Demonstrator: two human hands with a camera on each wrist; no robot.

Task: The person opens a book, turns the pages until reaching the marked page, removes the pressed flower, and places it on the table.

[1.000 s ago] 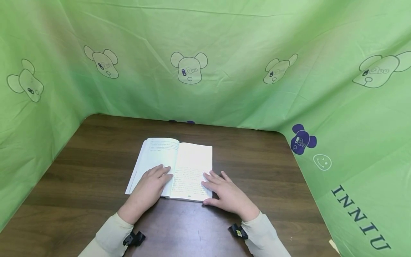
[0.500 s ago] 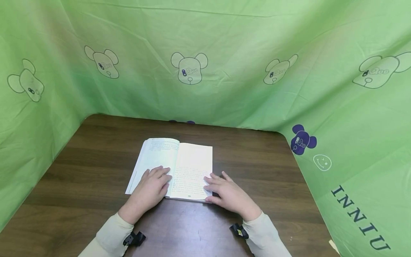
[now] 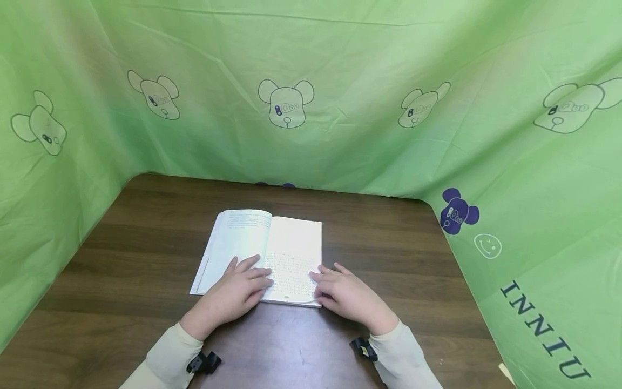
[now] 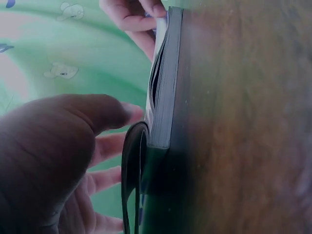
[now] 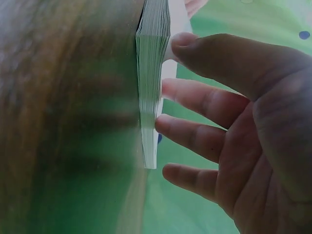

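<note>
An open book (image 3: 293, 235) lies on the table with printed text on both pages. My left hand (image 3: 233, 294) rests across the lower left page, its spread fingers reaching over the gutter onto the right page. At the lower right corner, my right hand (image 3: 347, 294) pinches the right-hand page between thumb and index finger, and that corner curls up. In the left wrist view the page block (image 4: 168, 87) shows a gap under the bowed upper page. The right thumb (image 5: 187, 46) is at the page edge in the right wrist view, its other fingers beside the book.
The brown wooden table (image 3: 389, 232) extends around the book. A green curtain (image 3: 340, 151) printed with bear heads encloses its back and sides. Small black devices sit at the left wrist (image 3: 203, 363) and right wrist (image 3: 363, 349).
My left hand has slid right, its fingers now across the gutter. My right thumb and index finger have drawn together at the page corner, which has lifted slightly.
</note>
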